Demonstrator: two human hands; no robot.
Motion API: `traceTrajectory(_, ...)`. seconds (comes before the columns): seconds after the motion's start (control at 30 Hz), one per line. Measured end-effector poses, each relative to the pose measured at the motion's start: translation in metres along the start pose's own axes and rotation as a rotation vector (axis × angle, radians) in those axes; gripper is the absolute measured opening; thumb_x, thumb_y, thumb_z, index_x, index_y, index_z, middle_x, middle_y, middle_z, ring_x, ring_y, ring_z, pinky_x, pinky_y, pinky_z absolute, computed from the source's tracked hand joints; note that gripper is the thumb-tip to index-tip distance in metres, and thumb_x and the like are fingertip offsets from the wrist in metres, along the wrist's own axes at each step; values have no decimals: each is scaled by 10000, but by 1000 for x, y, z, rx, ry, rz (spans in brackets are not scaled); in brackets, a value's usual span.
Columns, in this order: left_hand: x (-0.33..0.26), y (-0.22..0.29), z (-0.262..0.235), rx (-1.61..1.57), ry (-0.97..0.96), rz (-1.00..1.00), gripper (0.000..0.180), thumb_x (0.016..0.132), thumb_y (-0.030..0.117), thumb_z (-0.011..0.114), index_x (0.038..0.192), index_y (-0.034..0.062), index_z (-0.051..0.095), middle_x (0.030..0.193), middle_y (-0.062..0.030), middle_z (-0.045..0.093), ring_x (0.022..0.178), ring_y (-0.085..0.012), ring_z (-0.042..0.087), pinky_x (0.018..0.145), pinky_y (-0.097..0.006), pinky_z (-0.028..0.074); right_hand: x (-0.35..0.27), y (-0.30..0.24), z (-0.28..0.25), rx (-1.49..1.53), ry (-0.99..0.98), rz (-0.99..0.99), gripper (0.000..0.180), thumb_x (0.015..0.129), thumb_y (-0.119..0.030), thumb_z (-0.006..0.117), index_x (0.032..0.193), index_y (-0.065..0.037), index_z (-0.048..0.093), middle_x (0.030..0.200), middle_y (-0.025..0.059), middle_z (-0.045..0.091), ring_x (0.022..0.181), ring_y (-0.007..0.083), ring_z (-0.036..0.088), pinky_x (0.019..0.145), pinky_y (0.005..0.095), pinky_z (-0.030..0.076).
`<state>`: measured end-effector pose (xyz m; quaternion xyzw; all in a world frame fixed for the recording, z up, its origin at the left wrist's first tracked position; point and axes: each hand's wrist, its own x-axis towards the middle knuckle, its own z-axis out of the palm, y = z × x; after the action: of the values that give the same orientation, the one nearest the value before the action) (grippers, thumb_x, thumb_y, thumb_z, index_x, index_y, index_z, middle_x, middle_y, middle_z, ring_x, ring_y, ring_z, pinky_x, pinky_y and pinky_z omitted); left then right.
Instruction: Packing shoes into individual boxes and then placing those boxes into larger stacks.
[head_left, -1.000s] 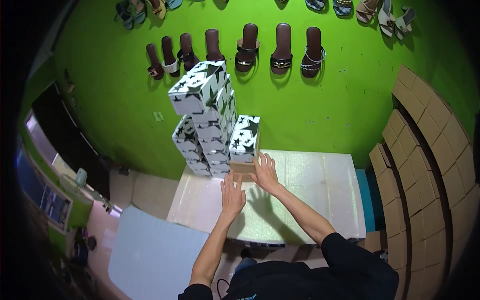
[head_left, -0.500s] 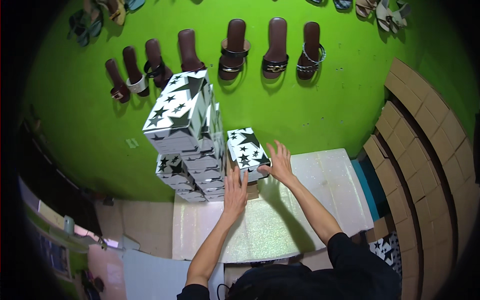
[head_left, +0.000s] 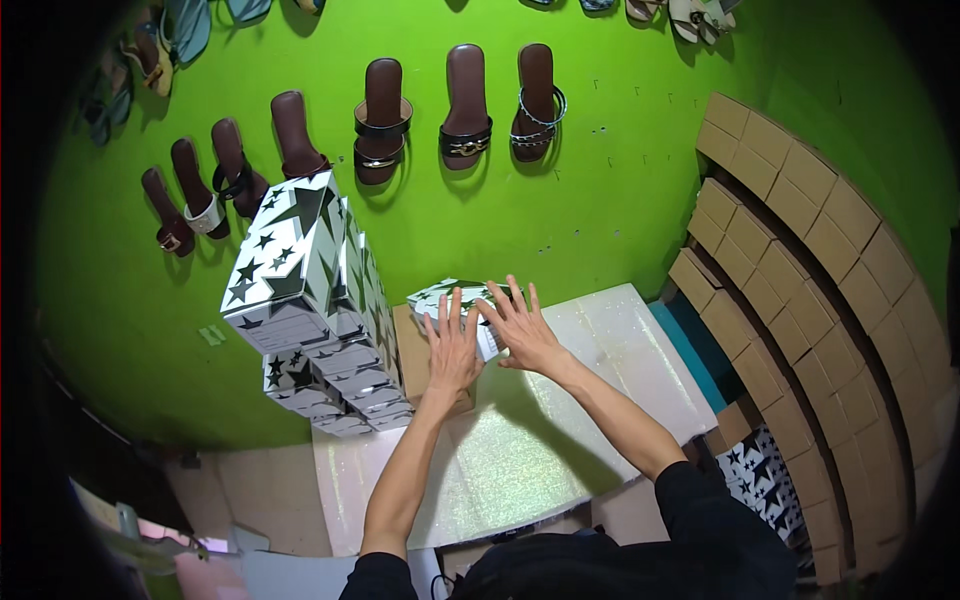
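A white shoebox-like carton with black stars (head_left: pixel 450 291) sits on a plain brown cardboard box (head_left: pixel 411 350), partly covered by my hands. My left hand (head_left: pixel 453 348) lies over its near left part, fingers stretched out. On its right part rests my right hand (head_left: pixel 520 335), fingers spread and the thumb pointing toward the left hand. Neither hand visibly wraps round the carton. Just left of them rises a tall stack of the same star-printed cartons (head_left: pixel 285 250). Under everything is a table with a shiny, sparkling pale cover (head_left: pixel 500 450).
Brown-soled sandals (head_left: pixel 465 105) hang on the green wall (head_left: pixel 600 210) beyond the table. Rows of brown cartons (head_left: pixel 790 270) stand along the right side. A star-printed carton (head_left: pixel 762 480) shows low at the right, near my right elbow.
The view has swung right, so wall and stack appear further left. Both hands have come together over the star-printed carton, which now looks turned and lower.
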<state>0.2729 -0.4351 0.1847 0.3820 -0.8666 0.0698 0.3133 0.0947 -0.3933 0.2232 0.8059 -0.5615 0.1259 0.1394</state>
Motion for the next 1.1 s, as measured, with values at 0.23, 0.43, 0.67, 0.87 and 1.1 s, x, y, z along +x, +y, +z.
traceTrajectory(0.23,-26,22,-2,-162,87,103,1356,547,426,932,1564,63,112,1636,-224,108,1512,-426,104,1166,-693,49,-65,21,-40,127,187,84,970,532,-214,912,1384,-230,449,1556,182,269,1470,474,174,1173,692,149)
traceTrajectory(0.43,-30,33,4,-180,-87,81,1225,483,370,954,1462,54,288,1632,-208,126,1503,-445,107,1164,-697,60,-143,58,-78,221,113,91,929,535,-392,936,1336,-257,485,1533,176,286,1460,496,160,1157,710,139)
traceTrajectory(0.67,-29,131,39,-131,-257,143,1018,441,336,960,1275,42,455,1622,-221,143,1501,-460,100,1148,-729,78,-228,106,-80,206,-19,284,1205,537,-550,908,1513,-127,341,1565,205,252,1472,492,139,1164,695,119)
traceTrajectory(0.87,-61,244,98,23,-400,217,934,434,357,940,1174,7,489,1629,-235,137,1499,-488,91,1138,-742,80,-286,110,-34,-21,-345,147,1213,560,-617,862,1500,-29,369,1587,249,245,1478,477,168,1146,704,146)
traceTrajectory(1.1,-83,347,157,-18,-543,115,1034,469,493,936,1247,-8,476,1624,-239,148,1497,-480,103,1122,-755,73,-381,168,24,-48,-314,99,1016,556,-412,904,1385,-23,466,1548,218,322,1471,458,205,1142,688,181)
